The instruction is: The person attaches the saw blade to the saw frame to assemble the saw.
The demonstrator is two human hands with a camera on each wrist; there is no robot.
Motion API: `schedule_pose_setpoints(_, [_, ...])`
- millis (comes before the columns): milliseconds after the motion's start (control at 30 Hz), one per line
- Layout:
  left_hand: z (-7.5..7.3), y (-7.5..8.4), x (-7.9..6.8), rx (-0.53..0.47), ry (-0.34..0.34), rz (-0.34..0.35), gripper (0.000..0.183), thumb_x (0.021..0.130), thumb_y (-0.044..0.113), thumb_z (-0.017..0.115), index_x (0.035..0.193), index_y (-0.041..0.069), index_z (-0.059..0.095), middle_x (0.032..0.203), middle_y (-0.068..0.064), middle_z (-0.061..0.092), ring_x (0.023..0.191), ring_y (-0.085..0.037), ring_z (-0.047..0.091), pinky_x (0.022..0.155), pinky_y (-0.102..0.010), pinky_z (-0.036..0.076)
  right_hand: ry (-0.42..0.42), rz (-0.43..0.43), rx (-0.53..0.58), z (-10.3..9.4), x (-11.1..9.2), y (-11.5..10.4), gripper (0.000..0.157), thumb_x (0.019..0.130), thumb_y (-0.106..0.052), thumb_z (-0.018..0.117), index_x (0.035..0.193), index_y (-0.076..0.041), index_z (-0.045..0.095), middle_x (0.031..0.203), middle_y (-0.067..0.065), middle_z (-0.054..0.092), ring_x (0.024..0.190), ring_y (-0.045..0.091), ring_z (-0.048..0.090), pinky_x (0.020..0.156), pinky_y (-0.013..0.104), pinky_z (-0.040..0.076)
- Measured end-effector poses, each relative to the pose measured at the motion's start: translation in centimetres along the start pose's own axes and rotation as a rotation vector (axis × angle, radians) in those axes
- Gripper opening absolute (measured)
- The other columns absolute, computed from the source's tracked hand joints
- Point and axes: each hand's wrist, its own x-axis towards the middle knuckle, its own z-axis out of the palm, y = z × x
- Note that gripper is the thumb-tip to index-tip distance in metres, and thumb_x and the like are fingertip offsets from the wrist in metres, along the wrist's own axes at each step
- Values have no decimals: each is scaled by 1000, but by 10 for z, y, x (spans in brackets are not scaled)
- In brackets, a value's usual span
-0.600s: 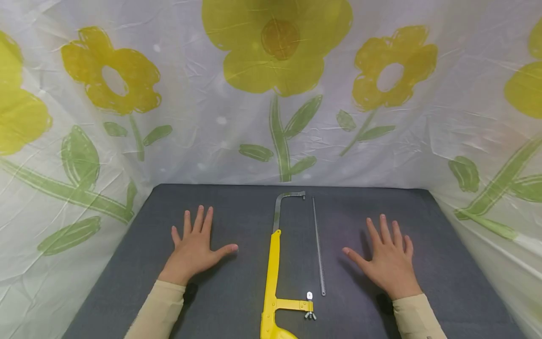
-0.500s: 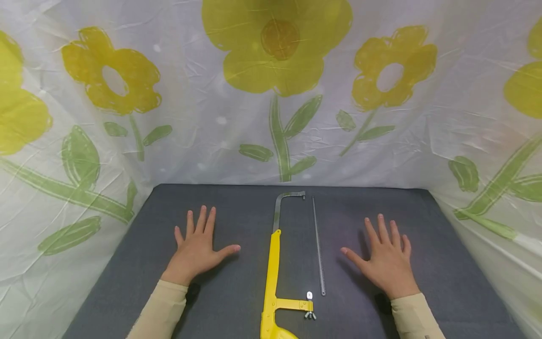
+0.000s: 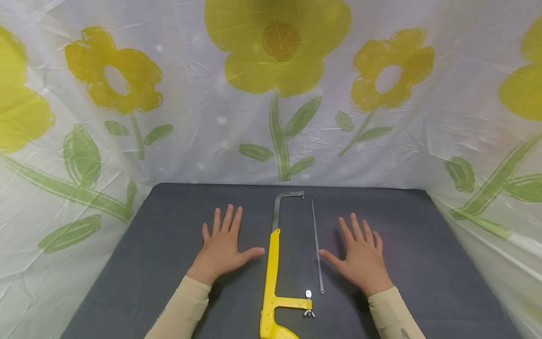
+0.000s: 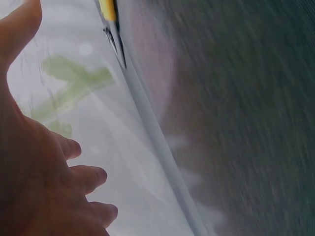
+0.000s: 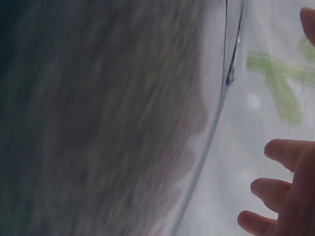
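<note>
A yellow hacksaw frame [image 3: 272, 278] lies lengthwise on the dark table, its grey metal arm bent at the far end and a wing nut [image 3: 309, 313] on its near crosspiece. To its right lies a thin grey saw blade [image 3: 317, 249], apart from the frame. My left hand [image 3: 222, 254] is spread left of the frame, thumb pointing toward the yellow part. Right of the blade my right hand [image 3: 360, 259] is spread too; its thumb tip appears beside the blade, and whether it touches I cannot tell. Neither hand holds anything. In the left wrist view the frame [image 4: 107, 10] shows only partly.
The dark cloth-covered table [image 3: 427, 263] has its far edge against a white curtain [image 3: 186, 141] printed with yellow flowers. The same curtain rises on the left and right sides.
Both hands have moved inward, the left to the right and the right to the left, closer to the hacksaw frame and the blade. Those two lie where they were.
</note>
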Motion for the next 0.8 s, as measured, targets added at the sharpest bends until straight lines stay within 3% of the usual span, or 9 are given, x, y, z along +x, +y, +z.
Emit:
schedule_pose_setpoints(167, [7,17,2,9,3,40,124,74,91,53,164,18,7,170,-12,5,156,-45,4,116,-73,16,-13,-34,15,2,3,-13,107,79,-84,57,160,-18,31,167,16,23,150,45,23,112,67,18])
schedule_pose_setpoints(367, [13,35,2,0,-43,78,121,77,89,51,164,18,6,170,-12,9,156,-41,12,119,-64,24,-87,-55,91,0,1,-32,96,83,-65,71,157,-13,38,164,17,31,144,44,36,108,68,27])
schedule_pose_setpoints(567, [17,52,3,-31,-71,101,113,83,82,54,164,17,10,170,-13,13,155,-41,18,119,-62,26,-129,-100,111,2,3,-49,82,87,-55,73,149,-9,49,157,18,43,137,43,49,106,66,36])
schedule_pose_setpoints(700, [21,63,5,-7,-87,102,105,86,74,60,163,14,20,166,-16,25,147,-40,37,113,-59,38,-125,-122,115,4,6,-59,77,86,-55,74,145,-8,55,151,19,49,133,42,52,105,65,39])
schedule_pose_setpoints(800, [24,70,6,30,-86,107,97,88,65,66,160,12,28,158,-16,41,133,-34,55,103,-51,50,-121,-135,130,5,8,-64,74,87,-55,73,142,-8,57,147,19,53,133,40,53,105,64,41])
